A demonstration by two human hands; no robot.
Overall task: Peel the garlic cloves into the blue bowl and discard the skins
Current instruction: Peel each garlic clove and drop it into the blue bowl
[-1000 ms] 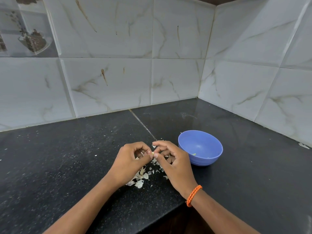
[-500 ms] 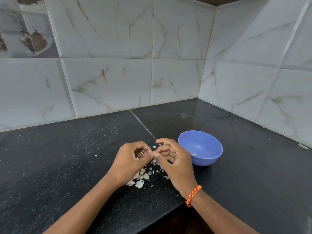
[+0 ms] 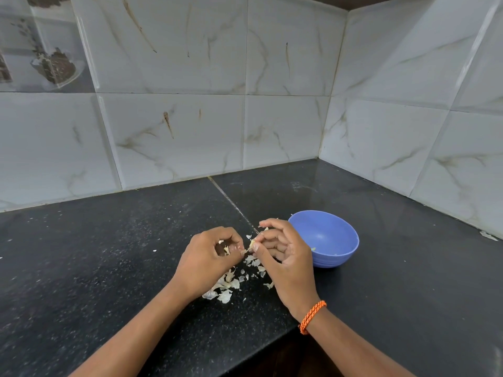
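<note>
A dark speckled table (image 3: pixel 81 268) fills a corner between pale marble-look wall tiles (image 3: pixel 177 131). There is only the head view, looking down at two hands working close together near the middle.

The left hand (image 3: pixel 206 259) has its fingers curled, pinching one end of a small garlic clove (image 3: pixel 251 244). The right hand (image 3: pixel 285 257), with an orange cord bracelet (image 3: pixel 312 317) at the wrist, pinches the other end between thumb and forefinger, its remaining fingers loosely curled. The clove is held just above the table, between the two hands and left of the blue bowl (image 3: pixel 340 257).

Under and just near of the hands lies a scatter of papery skins (image 3: pixel 226 289), with a few loose flakes further left. The bowl sits just right of the right hand; its inside looks almost bare, with only a small pale bit by the near wall.

Judging from this, peeling is well under way but the clove in hand is not yet in the bowl. The skins have not been cleared, so discarding is left to do. Whether more unpeeled cloves remain cannot be told.
</note>
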